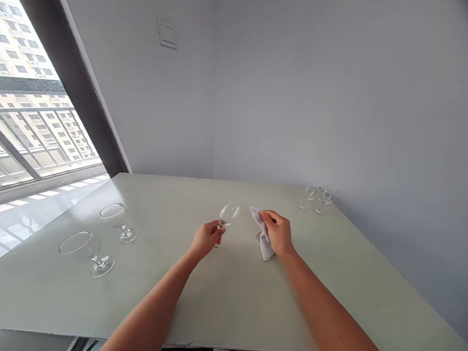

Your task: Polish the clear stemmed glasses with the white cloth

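Note:
My left hand (207, 239) is closed around the stem of a small clear stemmed glass (230, 212), its bowl tilted up to the right. Pinched in my right hand (277, 232) is a pale grey-white cloth (266, 246), which hangs down below the fingers. A gap separates the cloth from the glass. Both hands are above the middle of the pale table (225, 303). The foot of the held glass is mostly hidden by my left hand.
To the left stand two clear stemmed glasses, a nearer one (101, 266) and a farther one (128, 235). Two more glasses (309, 194) (326, 197) stand close together near the table's back right edge. Grey walls (323, 96) border the table, and a window (29, 118) is at left.

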`<state>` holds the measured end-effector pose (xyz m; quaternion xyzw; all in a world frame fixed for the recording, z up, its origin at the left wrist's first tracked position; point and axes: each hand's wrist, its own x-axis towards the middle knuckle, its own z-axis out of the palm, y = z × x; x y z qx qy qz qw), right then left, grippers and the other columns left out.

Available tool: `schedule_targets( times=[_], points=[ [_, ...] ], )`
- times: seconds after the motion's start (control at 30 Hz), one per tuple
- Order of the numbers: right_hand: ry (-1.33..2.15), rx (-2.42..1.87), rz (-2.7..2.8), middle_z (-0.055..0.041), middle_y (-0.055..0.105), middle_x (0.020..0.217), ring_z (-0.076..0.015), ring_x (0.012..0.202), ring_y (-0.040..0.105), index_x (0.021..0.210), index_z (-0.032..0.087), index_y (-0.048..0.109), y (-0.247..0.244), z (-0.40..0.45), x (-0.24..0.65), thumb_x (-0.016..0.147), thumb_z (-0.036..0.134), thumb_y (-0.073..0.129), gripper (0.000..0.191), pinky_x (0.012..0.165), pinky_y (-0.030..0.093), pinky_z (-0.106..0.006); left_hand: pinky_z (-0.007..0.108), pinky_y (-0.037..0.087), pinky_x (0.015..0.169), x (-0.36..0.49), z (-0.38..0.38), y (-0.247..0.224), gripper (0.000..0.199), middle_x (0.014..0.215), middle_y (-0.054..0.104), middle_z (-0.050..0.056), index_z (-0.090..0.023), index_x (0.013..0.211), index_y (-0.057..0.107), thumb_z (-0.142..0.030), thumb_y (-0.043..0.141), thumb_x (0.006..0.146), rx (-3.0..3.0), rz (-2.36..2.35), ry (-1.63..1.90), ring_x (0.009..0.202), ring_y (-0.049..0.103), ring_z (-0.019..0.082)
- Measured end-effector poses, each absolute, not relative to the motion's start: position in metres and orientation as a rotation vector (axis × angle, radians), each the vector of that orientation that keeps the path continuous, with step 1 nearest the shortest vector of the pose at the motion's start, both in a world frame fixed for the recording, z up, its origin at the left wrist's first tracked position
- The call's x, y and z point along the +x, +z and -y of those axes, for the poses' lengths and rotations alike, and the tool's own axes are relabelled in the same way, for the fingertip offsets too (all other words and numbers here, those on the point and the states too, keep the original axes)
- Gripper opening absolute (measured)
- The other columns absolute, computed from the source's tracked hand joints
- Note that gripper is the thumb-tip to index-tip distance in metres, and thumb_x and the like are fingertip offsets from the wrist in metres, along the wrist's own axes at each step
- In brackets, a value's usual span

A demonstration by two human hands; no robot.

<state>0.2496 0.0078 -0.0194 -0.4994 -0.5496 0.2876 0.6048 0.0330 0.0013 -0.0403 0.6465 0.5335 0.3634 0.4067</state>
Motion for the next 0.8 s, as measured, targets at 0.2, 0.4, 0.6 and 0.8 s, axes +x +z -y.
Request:
schedule_targets(
  times=[0.2, 0.4, 0.6, 0.8],
  points=[
    [1.084, -1.02, 0.68, 0.0005, 0.059, 0.063, -0.0124, 0.058, 0.054, 0.069, 0.02, 0.062, -0.025, -0.027, 0.263, 0.058, 0.048, 0.068, 0.031, 0.052, 0.045, -0.025, 0.027, 0.035, 0.066, 0.04, 0.006, -0.042, 0.018, 0.061, 0.057, 0.0, -0.028, 0.087, 0.064, -0.032, 0.048, 0.078, 2.182, -1.414, 0.912, 0.063, 0.048, 0.015],
    [1.305, -1.031, 1.467, -0.0015, 0.064, 0.071, -0.0145, 0.064, 0.053, 0.069, 0.018, 0.067, 0.003, 0.001, 0.261, 0.064, 0.026, 0.064, 0.01, 0.057, 0.044, -0.027, 0.028, 0.034, 0.07, 0.035, 0.004, -0.036, 0.02, 0.057, 0.053, 0.001, -0.027, 0.086, 0.065, -0.03, 0.045, 0.08, 2.357, -1.331, 0.714, 0.068, 0.048, 0.017],
    [1.002, -0.955, 2.053, 0.0005, 0.064, 0.077, -0.0157, 0.076, 0.051, 0.069, 0.021, 0.066, 0.01, 0.009, 0.261, 0.073, 0.019, 0.05, 0.017, 0.068, 0.041, -0.027, 0.023, 0.03, 0.056, 0.033, 0.008, -0.034, 0.019, 0.057, 0.052, -0.001, -0.028, 0.083, 0.066, -0.032, 0.048, 0.078, 2.307, -1.087, 0.565, 0.058, 0.045, 0.013],
    [1.025, -1.125, 1.543, 0.0029, 0.057, 0.06, -0.0124, 0.058, 0.049, 0.065, 0.017, 0.064, -0.021, -0.006, 0.244, 0.068, 0.027, 0.055, 0.014, 0.055, 0.037, -0.023, 0.028, 0.033, 0.068, 0.042, 0.009, -0.042, 0.029, 0.064, 0.058, 0.004, -0.025, 0.103, 0.061, -0.033, 0.039, 0.086, 2.544, -1.38, 0.757, 0.064, 0.049, 0.016]
  ],
)
